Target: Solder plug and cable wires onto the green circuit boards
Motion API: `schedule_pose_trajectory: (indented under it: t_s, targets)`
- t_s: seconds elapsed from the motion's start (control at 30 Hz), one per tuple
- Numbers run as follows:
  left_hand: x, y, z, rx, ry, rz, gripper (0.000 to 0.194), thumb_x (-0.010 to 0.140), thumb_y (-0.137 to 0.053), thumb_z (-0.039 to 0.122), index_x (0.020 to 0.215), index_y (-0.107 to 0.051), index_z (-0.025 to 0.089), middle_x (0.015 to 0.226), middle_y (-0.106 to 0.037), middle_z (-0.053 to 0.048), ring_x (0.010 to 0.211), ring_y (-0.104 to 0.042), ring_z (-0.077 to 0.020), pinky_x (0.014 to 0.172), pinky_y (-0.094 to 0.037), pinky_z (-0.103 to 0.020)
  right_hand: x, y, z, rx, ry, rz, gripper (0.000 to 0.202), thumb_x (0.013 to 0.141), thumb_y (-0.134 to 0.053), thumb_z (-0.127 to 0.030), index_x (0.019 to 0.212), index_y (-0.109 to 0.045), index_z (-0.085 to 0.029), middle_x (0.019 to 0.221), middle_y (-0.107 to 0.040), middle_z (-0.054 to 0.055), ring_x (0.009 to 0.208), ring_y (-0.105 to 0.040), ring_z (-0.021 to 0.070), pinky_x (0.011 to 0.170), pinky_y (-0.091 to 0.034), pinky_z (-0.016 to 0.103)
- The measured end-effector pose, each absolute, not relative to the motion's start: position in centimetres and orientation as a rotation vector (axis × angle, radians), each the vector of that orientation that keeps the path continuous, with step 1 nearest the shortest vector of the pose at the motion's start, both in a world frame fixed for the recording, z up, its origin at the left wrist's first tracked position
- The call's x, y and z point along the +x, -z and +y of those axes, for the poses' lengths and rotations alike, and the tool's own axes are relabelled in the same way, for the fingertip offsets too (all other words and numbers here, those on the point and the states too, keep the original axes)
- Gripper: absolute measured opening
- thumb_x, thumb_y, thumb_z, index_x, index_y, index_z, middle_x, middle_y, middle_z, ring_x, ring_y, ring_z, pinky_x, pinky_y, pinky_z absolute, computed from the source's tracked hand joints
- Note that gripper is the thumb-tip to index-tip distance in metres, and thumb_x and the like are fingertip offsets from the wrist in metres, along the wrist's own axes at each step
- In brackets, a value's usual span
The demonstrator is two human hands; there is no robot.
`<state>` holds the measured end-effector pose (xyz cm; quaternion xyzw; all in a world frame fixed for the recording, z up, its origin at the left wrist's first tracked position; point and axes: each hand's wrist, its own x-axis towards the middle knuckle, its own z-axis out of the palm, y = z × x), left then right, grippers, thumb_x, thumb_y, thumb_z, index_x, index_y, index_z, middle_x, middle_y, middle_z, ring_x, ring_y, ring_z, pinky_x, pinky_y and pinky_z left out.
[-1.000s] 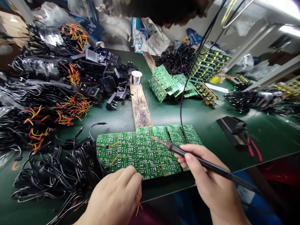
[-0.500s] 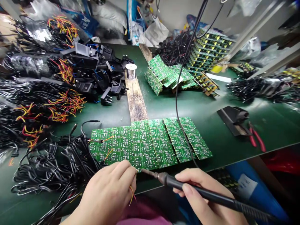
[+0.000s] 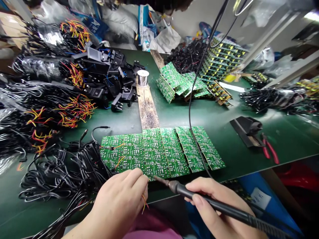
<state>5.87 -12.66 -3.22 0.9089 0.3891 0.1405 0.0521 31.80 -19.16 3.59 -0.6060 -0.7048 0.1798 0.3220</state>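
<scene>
My left hand (image 3: 123, 196) is closed around thin red and yellow wires (image 3: 145, 201), with its fingertips at the lower edge of the green circuit boards (image 3: 154, 152). A black soldering iron (image 3: 206, 199) is gripped in my right hand (image 3: 216, 205), its tip pointing left, close to the boards' lower edge and a little right of my left fingertips. The boards lie side by side in a row. Red and yellow wire ends rest on the leftmost boards, beside a bundle of black cables (image 3: 67, 169).
A solder spool (image 3: 143, 79) stands on a wooden strip (image 3: 147, 109) behind the boards. Black adapters (image 3: 107, 76) and cable piles (image 3: 45, 96) fill the left. Further right are stacked boards (image 3: 221, 56) and red-handled pliers (image 3: 270, 149). A black cable (image 3: 190, 109) hangs across the boards.
The iron's tip has moved slightly right, away from my left fingertips. The camera view has shifted a little, and a dark shape now shows at the top edge.
</scene>
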Motion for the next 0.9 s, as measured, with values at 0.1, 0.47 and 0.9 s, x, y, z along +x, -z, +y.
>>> schedule_pose_trajectory:
  t_s: [0.1,0.47,0.9]
  targets:
    - [5.9,3.1,-12.6,2.771,-0.447,1.181,0.017,0.098,-0.057,0.009,0.098,-0.067,0.023,0.089,-0.067,-0.001,0.076,-0.063,-0.0201,0.064,-0.043,-0.037,32.1,-3.6,-19.4,-1.621,-0.46,-1.775,0.012,0.106,-0.059,-0.035,0.109,-0.071,-0.034,0.095,-0.078,-0.003,0.079,-0.078,0.0156,0.069,-0.065,0.02]
    - [6.1,3.2,-12.5,2.789,-0.432,1.173,0.02,0.098,-0.056,0.009,0.087,-0.063,0.024,0.081,-0.06,0.001,0.069,-0.059,-0.0212,0.062,-0.044,-0.038,32.1,-3.2,-20.1,-1.656,-0.493,-1.593,0.013,0.107,-0.06,-0.033,0.111,-0.073,-0.032,0.094,-0.077,-0.002,0.078,-0.078,0.0154,0.069,-0.064,0.018]
    - [4.0,-3.6,-5.7,2.818,-0.24,1.28,0.043,0.112,-0.037,0.036,0.08,-0.063,0.024,0.071,-0.064,0.0,0.064,-0.062,-0.0212,0.063,-0.042,-0.035,32.8,-2.8,-19.8,-1.637,-0.431,-1.458,0.017,0.109,-0.058,-0.035,0.113,-0.074,-0.031,0.091,-0.075,-0.001,0.081,-0.076,0.0136,0.075,-0.063,0.016]
